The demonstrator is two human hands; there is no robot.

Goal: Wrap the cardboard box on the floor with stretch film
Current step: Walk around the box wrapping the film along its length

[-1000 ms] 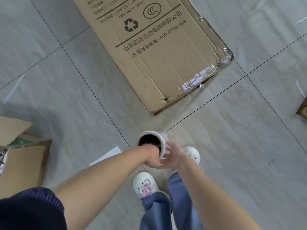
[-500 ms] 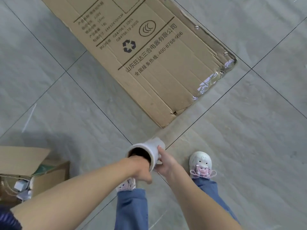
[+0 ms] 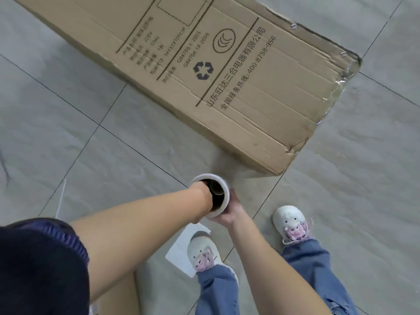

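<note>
A long brown cardboard box (image 3: 227,71) with black print lies flat on the grey tiled floor, reaching from the upper left to the right. Its right end (image 3: 338,87) shows shiny clear film. I hold a white stretch film roll (image 3: 223,192) upright just in front of the box's near corner. My left hand (image 3: 204,194) has its fingers pushed inside the roll's dark core. My right hand (image 3: 229,214) grips the roll from below and the right side. A faint sheet of film seems to run from the roll toward the box corner.
My two white shoes (image 3: 203,253) (image 3: 292,223) stand on the floor below the roll. A white sheet of paper (image 3: 181,248) lies under the left shoe. A piece of brown cardboard (image 3: 120,296) shows at the bottom edge.
The view has moved closer to the box, so the box now fills more of the frame. My left fingers have gone deeper into the roll's core. The open carton at the left has left the view.
</note>
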